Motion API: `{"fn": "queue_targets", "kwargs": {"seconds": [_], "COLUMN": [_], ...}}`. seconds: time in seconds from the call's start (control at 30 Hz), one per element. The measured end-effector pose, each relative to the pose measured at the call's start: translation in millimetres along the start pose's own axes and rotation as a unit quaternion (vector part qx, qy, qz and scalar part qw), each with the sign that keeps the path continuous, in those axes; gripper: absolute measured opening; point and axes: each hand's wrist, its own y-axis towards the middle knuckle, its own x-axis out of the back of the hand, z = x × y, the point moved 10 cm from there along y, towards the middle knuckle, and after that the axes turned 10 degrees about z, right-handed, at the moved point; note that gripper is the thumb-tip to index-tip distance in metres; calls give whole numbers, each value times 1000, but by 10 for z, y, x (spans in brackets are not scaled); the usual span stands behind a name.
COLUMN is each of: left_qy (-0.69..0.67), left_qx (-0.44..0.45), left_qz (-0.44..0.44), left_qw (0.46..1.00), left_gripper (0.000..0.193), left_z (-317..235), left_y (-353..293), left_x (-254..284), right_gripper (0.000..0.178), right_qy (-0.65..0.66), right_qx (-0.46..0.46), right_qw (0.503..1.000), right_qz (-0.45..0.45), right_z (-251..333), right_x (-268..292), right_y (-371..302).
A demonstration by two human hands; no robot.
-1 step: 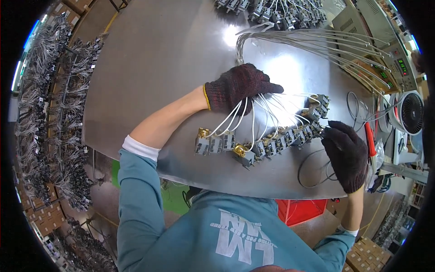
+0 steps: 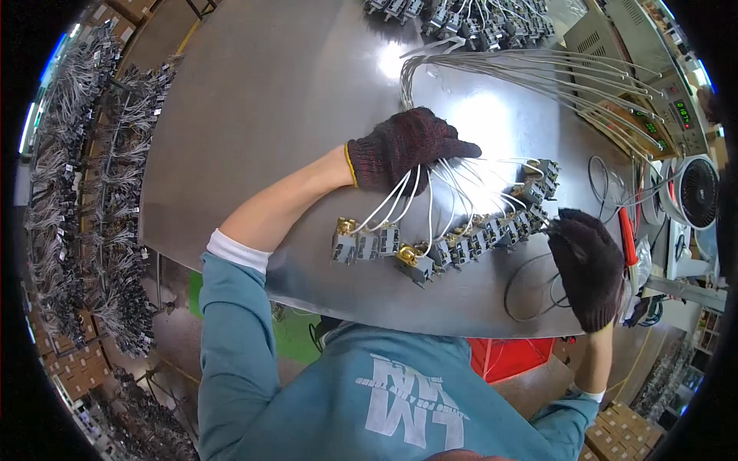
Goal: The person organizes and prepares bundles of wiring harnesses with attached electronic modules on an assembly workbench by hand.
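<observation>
My left hand (image 2: 411, 150), in a dark knitted glove, is closed around a bundle of white wires (image 2: 452, 192) above the metal table (image 2: 307, 100). The wires fan out toward me to a slanting row of small grey switch-like blocks (image 2: 461, 250), some with brass-coloured parts (image 2: 407, 253). My right hand (image 2: 588, 269), also gloved, has its fingers pinched together at the right part of this row. A small thin tip shows at those fingers; what they hold is mostly hidden. A thin dark cable (image 2: 513, 306) loops on the table beside this hand.
More wired blocks (image 2: 492, 31) lie at the far edge. Grey leads (image 2: 523, 65) run right toward instruments with lit displays (image 2: 680, 111). A fan (image 2: 698, 190) and a red-handled tool (image 2: 628, 237) are at the right. Racks of hanging wire assemblies (image 2: 115, 184) stand left.
My right hand has shifted very slightly down and to the right, its fingers still pinched. My left hand and the wires stay in place.
</observation>
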Motion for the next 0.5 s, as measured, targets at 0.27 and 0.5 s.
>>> {"fn": "queue_targets", "kwargs": {"seconds": [0.27,0.5], "left_qy": [11,13], "left_qx": [-3,10], "left_qz": [22,60], "left_qw": [1000,998], "left_gripper": [93,99], "left_z": [-70,-45], "left_y": [15,27], "left_x": [113,64], "right_gripper": [22,24], "right_qy": [63,250], "right_qx": [-68,-138], "right_qw": [993,952], "right_qz": [-77,-112], "right_z": [-39,-257], "right_x": [-144,-223], "right_y": [-117,-254]}}
